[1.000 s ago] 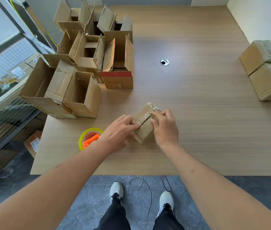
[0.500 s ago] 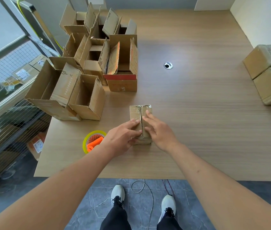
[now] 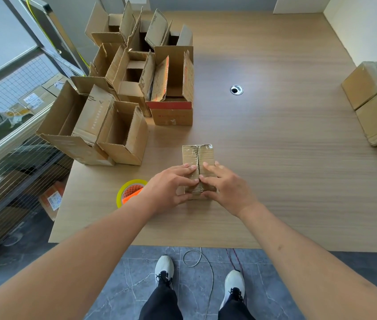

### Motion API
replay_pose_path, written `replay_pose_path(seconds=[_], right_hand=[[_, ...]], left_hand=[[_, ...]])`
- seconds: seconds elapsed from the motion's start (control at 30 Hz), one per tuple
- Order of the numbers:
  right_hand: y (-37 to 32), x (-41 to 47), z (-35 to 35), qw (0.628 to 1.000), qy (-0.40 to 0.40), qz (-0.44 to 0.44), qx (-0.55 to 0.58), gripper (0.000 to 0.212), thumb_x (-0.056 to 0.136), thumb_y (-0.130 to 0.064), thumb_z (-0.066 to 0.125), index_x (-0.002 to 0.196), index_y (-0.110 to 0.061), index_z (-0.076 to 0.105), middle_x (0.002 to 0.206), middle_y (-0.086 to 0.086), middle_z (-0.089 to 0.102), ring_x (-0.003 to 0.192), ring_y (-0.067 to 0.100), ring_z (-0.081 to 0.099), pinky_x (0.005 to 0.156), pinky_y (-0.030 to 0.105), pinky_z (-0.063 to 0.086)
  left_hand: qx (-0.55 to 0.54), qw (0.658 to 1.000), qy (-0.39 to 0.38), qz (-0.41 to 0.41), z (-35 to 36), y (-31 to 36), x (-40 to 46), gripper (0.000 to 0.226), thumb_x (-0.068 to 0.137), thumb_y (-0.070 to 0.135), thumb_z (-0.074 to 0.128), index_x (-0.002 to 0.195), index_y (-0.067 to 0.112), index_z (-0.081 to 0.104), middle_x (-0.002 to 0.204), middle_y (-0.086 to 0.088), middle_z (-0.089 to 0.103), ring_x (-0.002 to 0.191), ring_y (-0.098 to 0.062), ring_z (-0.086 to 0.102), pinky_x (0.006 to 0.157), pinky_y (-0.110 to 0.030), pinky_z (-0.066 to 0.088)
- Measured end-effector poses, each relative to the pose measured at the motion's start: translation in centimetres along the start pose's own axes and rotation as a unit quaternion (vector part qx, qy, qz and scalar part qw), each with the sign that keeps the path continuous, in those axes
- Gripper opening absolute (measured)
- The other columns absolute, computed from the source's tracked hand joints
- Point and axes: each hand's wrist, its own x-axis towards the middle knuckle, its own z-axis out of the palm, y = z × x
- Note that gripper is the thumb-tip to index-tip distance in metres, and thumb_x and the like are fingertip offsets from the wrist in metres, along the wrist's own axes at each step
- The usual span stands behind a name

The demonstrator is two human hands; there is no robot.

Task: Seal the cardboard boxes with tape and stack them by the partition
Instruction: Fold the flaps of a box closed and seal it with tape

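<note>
Notably, hands: I saw left hand [image 3: 171, 190] and right hand [image 3: 225, 189] pressing flat on the small brown cardboard box [image 3: 197, 158], holding nothing.
Risk: flaps could have sprung open, I judged, had either hand left for the yellow tape roll [image 3: 129, 191].

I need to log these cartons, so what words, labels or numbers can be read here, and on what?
None can be read.
Red print on the red-banded box and its flaps: blurred.
Grey print on the large open box flap: too small.
White shipping labels on parcels behind the wire mesh: too small.
</note>
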Motion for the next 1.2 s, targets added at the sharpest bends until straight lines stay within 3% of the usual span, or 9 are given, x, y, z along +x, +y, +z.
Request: replay_pose_path(seconds=[0.3, 0.4, 0.47, 0.67, 0.77, 1.0, 1.07, 1.13, 1.2], right_hand=[[-0.9, -0.2, 0.7, 0.992, 0.075, -0.05, -0.093, 0.045, 0.068, -0.023, 0.094, 0.109, -0.009, 0.079, 0.135, 0.017, 0.064, 0.121, 0.046, 0.062, 0.083, 0.048, 0.061], [-1.0, -0.2, 1.0, 0.991, 0.077, -0.045, -0.101, 0.043, 0.074, -0.023, 0.09, 0.113, -0.01, 0.078, 0.14, 0.016, 0.061, 0.126, 0.045, 0.059, 0.088, 0.047, 0.06], [-0.8, -0.2, 0.8, 0.996, 0.049, -0.029, -0.064, 0.045, 0.084, -0.027, 0.082, 0.126, -0.014, 0.072, 0.152, 0.01, 0.05, 0.14, 0.039, 0.046, 0.101, 0.047, 0.053], [1.6, -0.3, -1.1, 0.997, -0.042, -0.033, 0.05, 0.062, 0.088, -0.024, 0.079, 0.145, -0.026, 0.055, 0.164, -0.006, 0.029, 0.153, 0.018, 0.026, 0.122, 0.036, 0.03], [2.0, -0.2, -1.0, 0.997, -0.045, -0.038, 0.051, 0.062, 0.088, -0.017, 0.078, 0.144, -0.028, 0.056, 0.163, -0.008, 0.031, 0.151, 0.016, 0.029, 0.12, 0.038, 0.034], [1.7, -1.4, 0.7, 0.997, 0.05, -0.044, 0.025, 0.055, 0.087, -0.01, 0.077, 0.137, -0.029, 0.064, 0.157, -0.005, 0.044, 0.134, 0.02, 0.052, 0.099, 0.038, 0.053], [1.5, -1.6, 1.1, 0.995, 0.093, -0.014, 0.037, 0.052, 0.083, -0.011, 0.081, 0.131, -0.026, 0.069, 0.142, 0.003, 0.054, 0.113, 0.022, 0.061, 0.088, 0.039, 0.056], [1.2, -1.9, 1.2, 0.988, 0.135, 0.028, 0.07, 0.052, 0.076, -0.014, 0.087, 0.125, -0.018, 0.073, 0.111, 0.005, 0.063, 0.086, 0.018, 0.061, 0.078, 0.042, 0.058], [0.9, -2.0, 1.1, 0.98, 0.148, 0.08, 0.104, 0.059, 0.071, -0.02, 0.09, 0.127, -0.017, 0.071, 0.088, 0.0, 0.068, 0.075, 0.017, 0.062, 0.077, 0.043, 0.057]], left_hand=[[0.07, 0.996, 0.033, 0.049, 0.6, -0.1, -0.1, 0.041, 0.079, 0.022, 0.089, 0.117, 0.018, 0.078, 0.14, -0.011, 0.063, 0.131, -0.03, 0.059, 0.094, -0.047, 0.059], [0.076, 0.993, 0.057, 0.065, 1.0, 0.1, -0.1, 0.042, 0.073, 0.015, 0.092, 0.113, 0.014, 0.08, 0.134, -0.014, 0.066, 0.126, -0.034, 0.062, 0.091, -0.048, 0.06], [0.066, 0.994, 0.058, 0.062, 1.1, 0.2, -0.2, 0.044, 0.073, 0.013, 0.092, 0.115, 0.014, 0.079, 0.136, -0.014, 0.065, 0.128, -0.034, 0.061, 0.094, -0.048, 0.059], [0.003, 0.999, -0.03, 0.046, -0.8, -1.1, -0.5, 0.055, 0.082, 0.012, 0.082, 0.135, 0.021, 0.068, 0.156, -0.006, 0.047, 0.147, -0.023, 0.04, 0.116, -0.042, 0.041], [-0.004, 0.997, -0.047, 0.054, -1.3, -1.5, -0.2, 0.054, 0.084, 0.012, 0.082, 0.136, 0.021, 0.067, 0.156, -0.005, 0.047, 0.147, -0.023, 0.041, 0.118, -0.042, 0.04], [-0.016, 0.998, 0.036, 0.052, 0.8, -1.5, -0.3, 0.034, 0.091, 0.007, 0.075, 0.123, 0.02, 0.076, 0.145, -0.006, 0.059, 0.139, -0.026, 0.052, 0.107, -0.049, 0.05], [-0.011, 0.998, 0.038, 0.053, 0.8, -1.5, -0.3, 0.035, 0.091, 0.005, 0.075, 0.123, 0.019, 0.076, 0.145, -0.007, 0.059, 0.139, -0.027, 0.052, 0.106, -0.049, 0.051], [-0.005, 0.999, 0.018, 0.047, 0.3, -1.4, -0.2, 0.043, 0.091, -0.002, 0.071, 0.127, 0.021, 0.074, 0.148, -0.005, 0.056, 0.141, -0.026, 0.049, 0.108, -0.048, 0.049], [0.002, 0.999, -0.021, 0.043, -0.4, -1.4, -0.1, 0.053, 0.089, -0.005, 0.069, 0.134, 0.023, 0.069, 0.154, -0.003, 0.049, 0.147, -0.022, 0.041, 0.114, -0.045, 0.043]])
